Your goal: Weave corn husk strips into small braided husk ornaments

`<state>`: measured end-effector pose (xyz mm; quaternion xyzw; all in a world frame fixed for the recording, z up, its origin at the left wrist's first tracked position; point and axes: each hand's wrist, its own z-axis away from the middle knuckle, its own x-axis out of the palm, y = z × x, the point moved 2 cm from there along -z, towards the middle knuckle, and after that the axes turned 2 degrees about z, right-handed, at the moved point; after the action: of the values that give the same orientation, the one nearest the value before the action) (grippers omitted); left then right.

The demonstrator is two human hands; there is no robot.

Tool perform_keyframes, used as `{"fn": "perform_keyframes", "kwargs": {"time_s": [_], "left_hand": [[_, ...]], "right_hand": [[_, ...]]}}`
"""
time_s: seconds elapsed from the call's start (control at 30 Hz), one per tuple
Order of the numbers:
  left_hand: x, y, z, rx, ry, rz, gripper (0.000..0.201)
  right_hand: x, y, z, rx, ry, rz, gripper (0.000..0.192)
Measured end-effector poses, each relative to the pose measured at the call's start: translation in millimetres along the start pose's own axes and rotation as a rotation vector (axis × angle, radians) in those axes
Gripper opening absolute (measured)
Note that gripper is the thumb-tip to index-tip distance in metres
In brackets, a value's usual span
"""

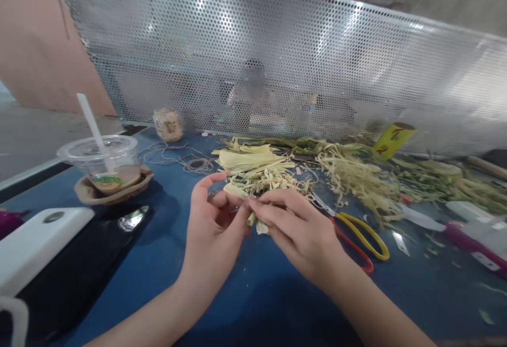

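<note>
My left hand [216, 215] and my right hand [291, 225] meet in the middle, above the blue table. Between their fingertips they pinch a pale green piece of corn husk [251, 219], rolled or folded small and mostly covered by the fingers. My left index finger is raised and curved, while thumb and other fingers close on the piece. Just beyond my hands lies a pile of shredded husk [273, 179], with broad yellowish husk leaves [249, 159] behind it. Scissors [368, 233] with one yellow and one red handle lie beside my right hand.
At left stand a plastic cup [114, 165] with a straw, a black phone-like slab [79, 268] and a white device [43, 241]. Loose string [194, 163] trails from a twine ball [168, 125]. A purple-handled knife [471, 241] lies right. A perforated metal screen [301, 62] closes the back.
</note>
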<state>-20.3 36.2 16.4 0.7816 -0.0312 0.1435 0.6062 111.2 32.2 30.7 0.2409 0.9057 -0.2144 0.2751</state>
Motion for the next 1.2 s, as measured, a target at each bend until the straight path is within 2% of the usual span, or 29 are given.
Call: {"fn": "perform_keyframes", "kwargs": {"time_s": [0.1,0.33,0.43,0.53,0.63,0.73,0.83,1.0,1.2], "left_hand": [[0.2,-1.2,-0.9,-0.009,-0.015,0.007,0.045],[4.1,-3.3,-2.4,-0.056,-0.087,-0.004,0.05],[4.8,-3.6,-3.8,-0.047,-0.083,-0.014,0.049],[3.9,-3.8,-4.2,-0.037,-0.071,-0.019,0.045],[2.4,-3.4,-3.9,-0.011,-0.065,-0.007,0.044],[2.0,-1.1,-2.9,0.016,-0.083,-0.006,0.042],[2.7,4.4,1.2,0.052,-0.088,-0.011,0.04],[3.8,13.2,10.4,0.165,-0.036,-0.028,0.048],[1.4,11.4,9.8,0.096,-0.012,-0.037,0.066]], "right_hand": [[-2.1,2.4,-2.8,0.059,0.0,-0.041,0.015],[-4.4,7.5,-3.9,-0.221,-0.057,0.115,0.022],[-0.6,10.6,-1.2,-0.271,-0.02,0.136,0.022],[3.8,12.7,1.0,-0.211,0.122,0.016,0.018],[6.4,12.3,0.2,-0.033,0.252,-0.112,0.017],[6.6,10.1,-2.8,0.147,0.294,-0.232,0.017],[5.1,8.8,-4.9,0.239,0.321,-0.354,0.02],[0.5,8.6,-5.4,0.224,0.303,-0.438,0.02],[-7.9,5.1,-9.0,0.09,0.283,-0.321,0.02]]}}
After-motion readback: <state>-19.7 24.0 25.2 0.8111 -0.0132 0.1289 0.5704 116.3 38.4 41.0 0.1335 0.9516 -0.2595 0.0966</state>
